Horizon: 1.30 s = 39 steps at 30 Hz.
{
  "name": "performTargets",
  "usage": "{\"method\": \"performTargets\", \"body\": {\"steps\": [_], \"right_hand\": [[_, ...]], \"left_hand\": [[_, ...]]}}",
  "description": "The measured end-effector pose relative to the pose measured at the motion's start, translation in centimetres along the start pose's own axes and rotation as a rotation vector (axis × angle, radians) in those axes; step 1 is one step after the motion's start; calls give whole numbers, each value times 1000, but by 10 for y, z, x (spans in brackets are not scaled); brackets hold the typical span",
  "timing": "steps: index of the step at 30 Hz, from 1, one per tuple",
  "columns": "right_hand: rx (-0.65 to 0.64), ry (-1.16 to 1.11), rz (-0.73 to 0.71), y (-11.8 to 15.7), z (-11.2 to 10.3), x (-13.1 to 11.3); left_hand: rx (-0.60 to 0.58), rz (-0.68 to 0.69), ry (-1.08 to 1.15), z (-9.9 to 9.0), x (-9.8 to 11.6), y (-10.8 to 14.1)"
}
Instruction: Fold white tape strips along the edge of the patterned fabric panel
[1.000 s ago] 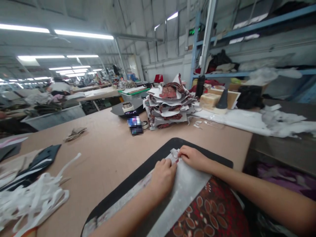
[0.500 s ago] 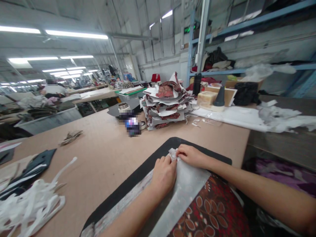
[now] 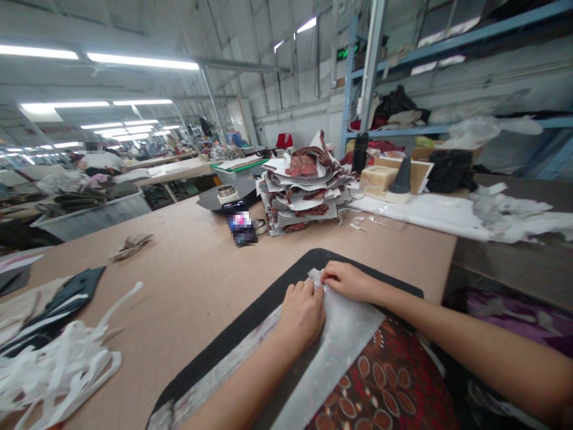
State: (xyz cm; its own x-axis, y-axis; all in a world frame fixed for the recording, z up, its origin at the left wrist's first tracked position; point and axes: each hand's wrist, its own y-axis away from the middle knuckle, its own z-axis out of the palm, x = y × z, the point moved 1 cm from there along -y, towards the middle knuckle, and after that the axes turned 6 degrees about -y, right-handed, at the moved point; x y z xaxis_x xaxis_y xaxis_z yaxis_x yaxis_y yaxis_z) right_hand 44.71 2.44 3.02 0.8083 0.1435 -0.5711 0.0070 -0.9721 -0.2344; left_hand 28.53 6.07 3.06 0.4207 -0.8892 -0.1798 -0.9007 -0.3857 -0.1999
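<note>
On a black mat (image 3: 320, 257) at the table's near edge lies patterned red-brown fabric (image 3: 380, 382), with a whitish backing sheet (image 3: 347, 328) over part of it. My left hand (image 3: 301, 310) is closed, its curled fingers pressed on the narrow far end of the sheet. Right beside it, my right hand (image 3: 349, 280) pinches the same end between thumb and fingers. A small crumpled bit of the whitish sheet sticks up between the fingertips. The fingertips of both hands are partly hidden.
Beyond the mat stands a tall stack of cut fabric pieces (image 3: 307, 197), beside a phone (image 3: 242, 227) and a metal-rimmed cup (image 3: 227, 194). White strips (image 3: 67, 364) lie at the left. A dark cone (image 3: 401, 177) stands at the back right. A person (image 3: 101, 161) is far off.
The view has shifted slightly, so the surroundings sit a little further right. Both hands stay on the sheet's end, with hardly any change in their grip.
</note>
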Motion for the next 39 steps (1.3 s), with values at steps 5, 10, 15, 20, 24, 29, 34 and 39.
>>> {"method": "performTargets", "body": {"steps": [5,10,15,20,24,29,34,39], "right_hand": [[6,-6,5,0,1,-1],[-1,-3,10,0,1,1],[-16,14,34,-4,0,1],[-24,61,73,-10,3,-3],[-27,99,77,-13,6,-3],[-17,108,64,-12,5,0],[-30,88,36,-13,6,3],[-52,59,43,-17,5,10]], "left_hand": [[-13,17,-5,-1,0,0],[-12,12,-9,1,1,1],[-12,12,-11,1,2,1],[-20,9,-10,1,2,0],[-24,8,-1,1,3,1],[-22,-10,9,1,3,3],[-18,-11,17,2,1,-1],[-26,-19,32,4,-1,-5]]}}
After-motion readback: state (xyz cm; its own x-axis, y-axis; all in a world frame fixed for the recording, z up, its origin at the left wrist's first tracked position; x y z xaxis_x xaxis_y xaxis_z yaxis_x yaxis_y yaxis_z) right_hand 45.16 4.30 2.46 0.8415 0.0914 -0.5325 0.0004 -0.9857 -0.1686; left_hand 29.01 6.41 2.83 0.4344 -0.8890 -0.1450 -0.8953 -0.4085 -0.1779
